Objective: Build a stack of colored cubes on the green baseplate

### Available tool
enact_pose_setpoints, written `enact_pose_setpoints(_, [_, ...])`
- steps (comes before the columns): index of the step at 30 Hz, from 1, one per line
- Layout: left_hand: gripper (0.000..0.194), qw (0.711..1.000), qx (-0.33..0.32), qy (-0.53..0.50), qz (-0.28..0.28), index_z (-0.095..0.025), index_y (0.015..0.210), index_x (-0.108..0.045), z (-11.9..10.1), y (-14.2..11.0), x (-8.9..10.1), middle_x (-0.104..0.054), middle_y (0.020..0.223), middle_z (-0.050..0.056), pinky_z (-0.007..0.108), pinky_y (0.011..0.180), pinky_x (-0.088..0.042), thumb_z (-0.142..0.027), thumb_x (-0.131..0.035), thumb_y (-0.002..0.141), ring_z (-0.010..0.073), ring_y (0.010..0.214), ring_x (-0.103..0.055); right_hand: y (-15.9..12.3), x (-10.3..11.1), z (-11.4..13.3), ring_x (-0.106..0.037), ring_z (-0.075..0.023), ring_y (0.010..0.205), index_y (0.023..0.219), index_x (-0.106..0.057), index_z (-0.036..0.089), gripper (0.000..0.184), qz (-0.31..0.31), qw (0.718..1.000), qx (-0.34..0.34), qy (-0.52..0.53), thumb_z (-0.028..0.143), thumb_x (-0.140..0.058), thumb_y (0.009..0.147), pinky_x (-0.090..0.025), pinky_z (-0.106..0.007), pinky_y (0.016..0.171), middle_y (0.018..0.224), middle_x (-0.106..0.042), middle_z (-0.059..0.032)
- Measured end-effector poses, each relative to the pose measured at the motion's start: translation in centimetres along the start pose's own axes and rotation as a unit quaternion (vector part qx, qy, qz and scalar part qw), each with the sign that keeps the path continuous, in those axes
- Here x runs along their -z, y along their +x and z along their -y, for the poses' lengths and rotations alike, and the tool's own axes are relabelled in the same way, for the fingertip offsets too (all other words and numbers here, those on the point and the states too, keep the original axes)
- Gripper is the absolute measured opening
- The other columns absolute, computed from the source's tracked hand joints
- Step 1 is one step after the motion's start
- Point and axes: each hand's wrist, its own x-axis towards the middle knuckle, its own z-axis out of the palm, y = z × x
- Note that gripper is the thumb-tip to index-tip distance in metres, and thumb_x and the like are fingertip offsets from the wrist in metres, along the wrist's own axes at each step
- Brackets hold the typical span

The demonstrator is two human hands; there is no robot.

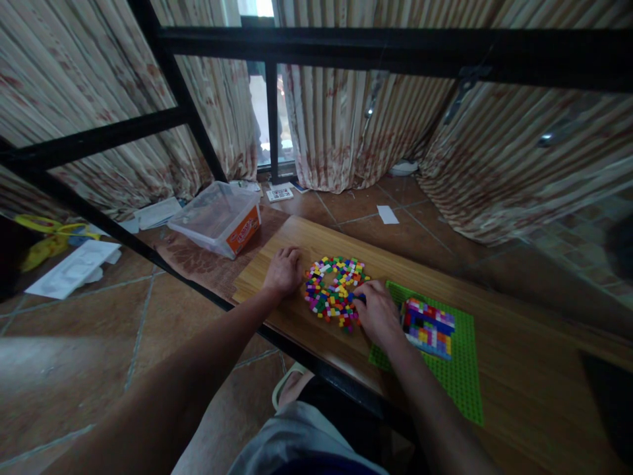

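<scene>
On the wooden tabletop [277,236] lies a loose pile of small multicoloured toy bricks [336,287]. My left hand [284,272] rests palm down at the pile's left edge, its fingers loosely bent and nothing visible in them. At the pile's right side, my right hand [378,311] pinches a dark blue brick [359,298] between thumb and fingers. Just right of that hand, a block of joined bricks [430,326] in many colours stands on a green studded baseplate [462,369]. My right forearm covers part of the baseplate.
A clear plastic bin [212,218] with an orange label sits beyond the table's left end. Black metal bars [346,46] cross above and to the left. Papers [387,214] and white packaging [74,267] lie on the tiled floor. Striped curtains [326,125] hang behind.
</scene>
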Motion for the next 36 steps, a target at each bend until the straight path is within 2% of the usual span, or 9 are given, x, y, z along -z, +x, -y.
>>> enact_pose_setpoints(6, [0.025,1.000,0.001,-0.003,0.000,-0.015,0.108,-0.064,-0.1,-0.1,0.1,-0.064,0.119,0.014,0.044,0.102,-0.048,-0.013,-0.049,0.087,0.0273,0.110,-0.057,-0.4,-0.1,0.3,-0.060,-0.0201,0.090,0.086,-0.066,0.022,0.012,-0.013,0.993,0.000,0.119,0.026,-0.055,0.085,-0.044,-0.034,0.085,0.092,-0.066,-0.0041])
enact_pose_setpoints(9, [0.025,1.000,-0.002,0.000,-0.002,-0.016,0.107,-0.064,0.0,-0.1,-0.1,-0.065,0.118,0.013,0.044,0.102,-0.048,-0.014,-0.049,0.088,0.0269,0.110,-0.058,-0.6,-0.1,0.4,-0.062,-0.0195,0.081,0.086,-0.067,0.021,0.017,-0.043,0.958,-0.052,0.279,0.036,-0.061,0.082,-0.047,-0.035,0.080,0.085,-0.070,-0.0033])
enact_pose_setpoints(13, [0.026,1.000,-0.007,0.000,-0.010,-0.015,0.109,-0.064,0.1,-0.1,-0.2,-0.065,0.119,0.013,0.043,0.101,-0.048,-0.013,-0.049,0.088,0.0269,0.111,-0.058,-1.2,0.0,1.0,-0.064,-0.0169,0.078,0.098,-0.070,0.021,0.035,-0.061,0.838,-0.137,0.524,0.041,-0.076,0.069,-0.051,-0.032,0.075,0.085,-0.071,-0.0013])
enact_pose_setpoints(15, [0.026,1.000,-0.010,0.001,-0.008,-0.015,0.109,-0.064,0.1,0.0,-0.1,-0.065,0.119,0.013,0.043,0.101,-0.048,-0.013,-0.049,0.087,0.0272,0.110,-0.058,-1.8,0.3,1.5,-0.063,-0.0142,0.074,0.105,-0.070,0.024,0.044,-0.043,0.768,-0.174,0.615,0.038,-0.081,0.065,-0.052,-0.029,0.070,0.084,-0.070,0.0005])
enact_pose_setpoints(17, [0.026,1.000,-0.011,0.004,-0.006,-0.015,0.108,-0.064,0.1,0.0,0.0,-0.065,0.119,0.013,0.044,0.101,-0.048,-0.013,-0.049,0.087,0.0273,0.110,-0.058,-2.3,0.5,2.0,-0.063,-0.0121,0.072,0.102,-0.072,0.024,0.042,-0.020,0.708,-0.195,0.679,0.036,-0.083,0.063,-0.053,-0.026,0.067,0.084,-0.069,0.0011])
enact_pose_setpoints(19, [0.026,1.000,-0.011,0.006,-0.004,-0.016,0.108,-0.064,0.1,0.0,0.0,-0.065,0.119,0.013,0.044,0.101,-0.048,-0.014,-0.049,0.087,0.0274,0.110,-0.058,-2.8,0.8,2.4,-0.064,-0.0107,0.072,0.094,-0.073,0.024,0.035,-0.003,0.662,-0.209,0.720,0.033,-0.085,0.062,-0.055,-0.024,0.067,0.083,-0.070,0.0013])
enact_pose_setpoints(21, [0.026,1.000,-0.009,0.004,-0.004,-0.016,0.108,-0.064,0.1,0.0,0.0,-0.065,0.119,0.013,0.044,0.101,-0.048,-0.014,-0.049,0.087,0.0274,0.110,-0.058,-3.2,0.9,2.7,-0.065,-0.0100,0.074,0.090,-0.073,0.024,0.032,0.005,0.635,-0.218,0.741,0.031,-0.087,0.062,-0.056,-0.021,0.067,0.083,-0.071,0.0018])
enact_pose_setpoints(23, [0.026,1.000,-0.007,0.000,-0.005,-0.016,0.108,-0.064,0.1,0.0,0.0,-0.065,0.119,0.013,0.044,0.101,-0.048,-0.014,-0.049,0.087,0.0275,0.111,-0.058,-3.3,1.0,2.7,-0.066,-0.0094,0.073,0.091,-0.073,0.023,0.032,0.014,0.633,-0.216,0.743,0.032,-0.086,0.064,-0.056,-0.019,0.067,0.083,-0.072,0.0017])
enact_pose_setpoints(36, [0.025,1.000,-0.009,-0.004,-0.014,-0.016,0.107,-0.064,0.1,-0.1,-0.1,-0.065,0.118,0.013,0.043,0.102,-0.048,-0.014,-0.048,0.088,0.0263,0.110,-0.058,-3.8,2.0,2.8,-0.062,-0.0093,0.064,0.085,-0.070,0.020,0.026,0.021,0.691,-0.185,0.698,0.038,-0.083,0.070,-0.052,-0.020,0.056,0.085,-0.073,-0.0017])
